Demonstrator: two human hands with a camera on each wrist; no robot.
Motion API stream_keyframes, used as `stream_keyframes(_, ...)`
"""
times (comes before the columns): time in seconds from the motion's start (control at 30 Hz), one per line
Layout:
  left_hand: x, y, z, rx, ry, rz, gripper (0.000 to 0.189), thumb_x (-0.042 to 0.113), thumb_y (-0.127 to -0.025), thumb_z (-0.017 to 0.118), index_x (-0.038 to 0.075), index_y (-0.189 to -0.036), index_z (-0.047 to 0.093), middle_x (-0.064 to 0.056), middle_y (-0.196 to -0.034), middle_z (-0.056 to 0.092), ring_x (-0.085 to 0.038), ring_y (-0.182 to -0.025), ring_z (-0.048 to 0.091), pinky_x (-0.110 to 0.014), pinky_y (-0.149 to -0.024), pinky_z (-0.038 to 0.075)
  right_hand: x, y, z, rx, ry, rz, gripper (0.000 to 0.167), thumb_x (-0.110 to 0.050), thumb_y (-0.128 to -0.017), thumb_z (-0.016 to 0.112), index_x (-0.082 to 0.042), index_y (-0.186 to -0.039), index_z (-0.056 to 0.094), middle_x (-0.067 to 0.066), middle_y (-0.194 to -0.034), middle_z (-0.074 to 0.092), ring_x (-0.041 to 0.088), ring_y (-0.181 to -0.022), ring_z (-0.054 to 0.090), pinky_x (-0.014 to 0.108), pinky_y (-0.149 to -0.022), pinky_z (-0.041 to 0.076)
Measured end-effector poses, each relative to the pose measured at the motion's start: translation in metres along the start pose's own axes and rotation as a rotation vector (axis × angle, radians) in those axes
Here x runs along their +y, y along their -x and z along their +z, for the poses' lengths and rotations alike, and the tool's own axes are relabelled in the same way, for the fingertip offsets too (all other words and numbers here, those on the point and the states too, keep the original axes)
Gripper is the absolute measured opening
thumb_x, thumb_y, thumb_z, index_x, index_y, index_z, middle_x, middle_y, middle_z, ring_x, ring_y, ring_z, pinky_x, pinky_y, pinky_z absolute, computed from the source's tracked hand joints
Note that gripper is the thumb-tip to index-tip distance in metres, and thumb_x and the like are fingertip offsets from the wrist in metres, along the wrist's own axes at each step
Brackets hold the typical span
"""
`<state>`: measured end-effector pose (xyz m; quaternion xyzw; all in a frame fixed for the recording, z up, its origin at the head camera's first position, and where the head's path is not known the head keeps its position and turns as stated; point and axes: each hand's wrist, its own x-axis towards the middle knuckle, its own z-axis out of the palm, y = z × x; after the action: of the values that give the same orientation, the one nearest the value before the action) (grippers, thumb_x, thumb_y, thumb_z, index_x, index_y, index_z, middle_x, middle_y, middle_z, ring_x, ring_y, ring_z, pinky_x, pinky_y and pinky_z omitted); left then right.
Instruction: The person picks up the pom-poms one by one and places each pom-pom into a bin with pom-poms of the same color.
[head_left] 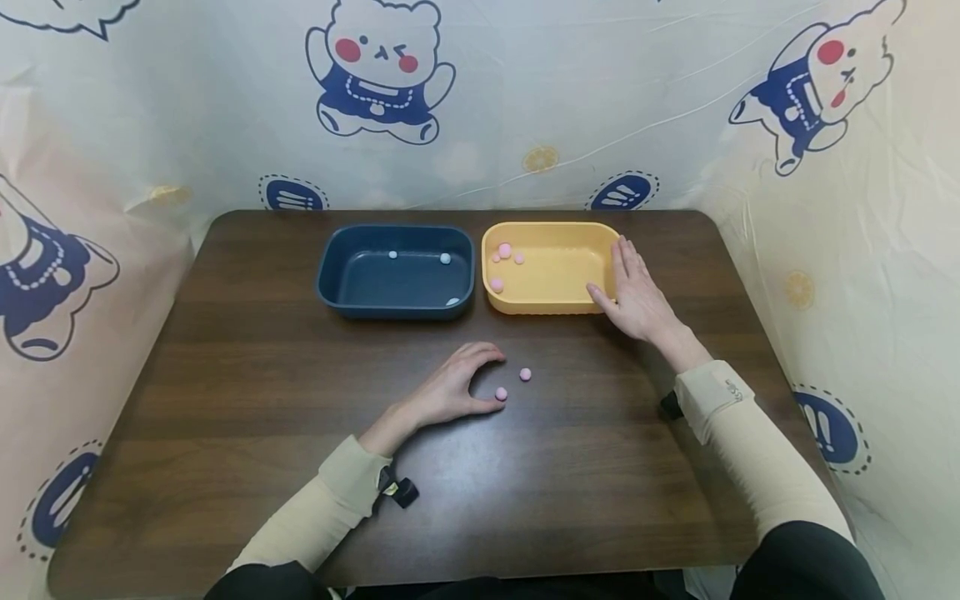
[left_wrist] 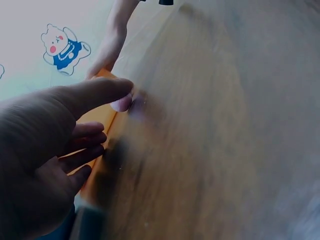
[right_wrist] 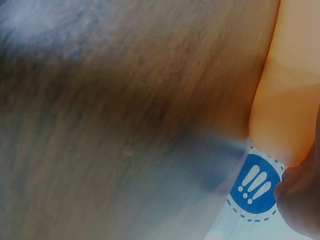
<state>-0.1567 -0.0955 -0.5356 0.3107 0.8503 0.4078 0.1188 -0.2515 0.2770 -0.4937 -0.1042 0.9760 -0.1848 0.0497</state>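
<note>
Over the table's middle my left hand point(head_left: 453, 387) has thumb and fingers spread in a wide curve. A pink ball point(head_left: 501, 393) lies by the thumb tip, and a second pink ball point(head_left: 525, 375) lies just beyond, on the table. In the left wrist view one pink ball point(left_wrist: 121, 104) shows beneath the tip of the thumb point(left_wrist: 100, 93); whether they touch I cannot tell. With fingers extended, my right hand point(head_left: 637, 296) rests against the right end of the yellow tray point(head_left: 577, 307). Several pink balls point(head_left: 506, 250) sit at that tray's left side.
Left of the yellow tray stands a dark blue tray point(head_left: 390, 312) with small pale balls point(head_left: 446, 258) in it. Both are near the back edge of the brown wooden table point(head_left: 247, 400). A printed curtain point(head_left: 495, 100) hangs behind and along the sides.
</note>
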Motion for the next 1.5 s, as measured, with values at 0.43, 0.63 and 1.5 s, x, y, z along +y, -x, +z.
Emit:
stream_keyframes(0.43,0.006,-0.002,0.000,0.023,-0.061,0.081,0.031,0.030,-0.099,0.082,0.013,-0.123,0.074,-0.005,-0.129,0.070,-0.023,-0.129,0.059,-0.044,-0.116,0.051,0.000,0.000,-0.001,-0.009,0.002,-0.001,0.102,-0.070,-0.111,0.034,-0.004,-0.174,-0.012,0.019,-0.185,-0.013,0.039,-0.174,-0.006,0.060,-0.141,0.008)
stream_keyframes(0.63,0.001,-0.005,0.007,0.012,-0.041,0.060,0.020,0.027,-0.097,0.084,0.018,-0.114,0.078,0.000,-0.124,0.070,-0.020,-0.124,0.059,-0.045,-0.110,0.053,0.002,0.000,0.000,-0.003,0.008,-0.003,0.103,-0.071,-0.111,0.033,-0.002,-0.174,-0.009,0.021,-0.185,-0.010,0.040,-0.174,-0.004,0.061,-0.141,0.009)
stream_keyframes(1.5,0.000,-0.006,0.003,0.142,0.008,0.050,0.005,0.022,-0.099,0.078,0.017,-0.100,0.077,0.000,-0.107,0.075,-0.017,-0.109,0.066,-0.039,-0.103,0.057,0.003,-0.001,0.001,0.000,0.003,-0.004,0.102,-0.069,-0.111,0.034,-0.004,-0.174,-0.012,0.019,-0.185,-0.012,0.039,-0.174,-0.005,0.060,-0.141,0.007)
